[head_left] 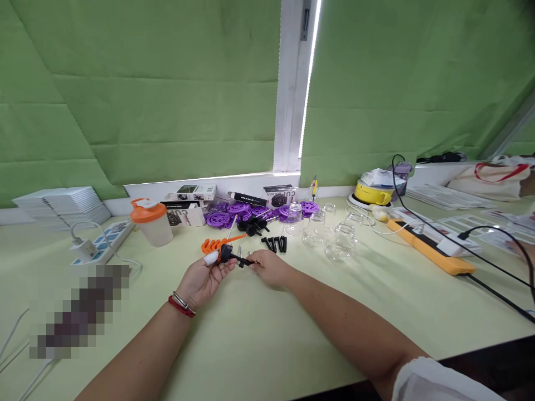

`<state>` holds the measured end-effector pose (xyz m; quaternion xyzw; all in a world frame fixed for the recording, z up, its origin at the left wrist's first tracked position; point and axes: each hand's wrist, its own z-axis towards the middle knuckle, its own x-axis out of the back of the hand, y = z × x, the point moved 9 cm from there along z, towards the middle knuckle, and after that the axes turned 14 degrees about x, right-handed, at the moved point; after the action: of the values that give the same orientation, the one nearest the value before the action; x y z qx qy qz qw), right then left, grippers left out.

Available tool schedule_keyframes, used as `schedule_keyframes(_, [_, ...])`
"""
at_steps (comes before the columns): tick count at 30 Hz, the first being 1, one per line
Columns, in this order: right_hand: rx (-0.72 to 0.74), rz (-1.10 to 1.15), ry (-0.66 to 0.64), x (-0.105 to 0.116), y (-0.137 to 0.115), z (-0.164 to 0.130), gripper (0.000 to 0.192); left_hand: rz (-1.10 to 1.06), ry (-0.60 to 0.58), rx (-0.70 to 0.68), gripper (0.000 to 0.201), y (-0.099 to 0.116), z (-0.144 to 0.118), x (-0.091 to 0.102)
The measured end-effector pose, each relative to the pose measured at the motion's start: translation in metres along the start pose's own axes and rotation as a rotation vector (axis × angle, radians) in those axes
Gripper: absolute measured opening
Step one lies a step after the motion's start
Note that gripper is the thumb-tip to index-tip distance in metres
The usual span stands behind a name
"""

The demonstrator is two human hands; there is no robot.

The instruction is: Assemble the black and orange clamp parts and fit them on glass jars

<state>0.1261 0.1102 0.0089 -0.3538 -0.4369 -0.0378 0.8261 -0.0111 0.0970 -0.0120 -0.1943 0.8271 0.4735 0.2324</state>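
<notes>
Close to the middle of the table, my left hand [200,283] is closed on the thick head of a black plastic part [227,254]. A thin dark stem runs from that head toward my right hand [270,269], whose fingers pinch its far end. Just beyond my hands lie several orange hook-shaped pieces [213,245] and a few short black tubes [276,244] in a row. More black parts [253,224] sit in front of a heap of purple wheel-like plastic pieces [218,219]. My fingers hide some of the held part.
Clear glass jars [339,245] stand at centre right, beside an orange power strip [430,248] with cables. An orange-lidded shaker cup [152,223], a white power strip [104,242] and stacked white boxes [62,206] are at left. Another person's hand [520,249] shows at far right.
</notes>
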Motion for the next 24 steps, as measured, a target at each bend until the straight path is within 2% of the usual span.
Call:
schedule_keyframes(5, [0.009, 0.021, -0.022, -0.0013, -0.0058, -0.0002, 0.022, -0.028, 0.016, 0.005, 0.022, -0.002, -0.0001, 0.0004])
schedule_keyframes(11, [0.053, -0.065, 0.014, 0.0036, -0.0098, 0.0016, 0.021, -0.039, 0.04, 0.003, 0.022, -0.0042, -0.003, -0.0022])
schedule_keyframes(17, [0.053, 0.006, -0.011, -0.0007, -0.0047, 0.0006, 0.021, -0.02, 0.03, -0.01, 0.023, -0.003, -0.0055, -0.0065])
schedule_keyframes(24, [0.044, -0.001, -0.01, -0.0017, -0.0042, 0.0013, 0.022, -0.018, 0.06, 0.012, 0.022, -0.0028, -0.003, 0.0007])
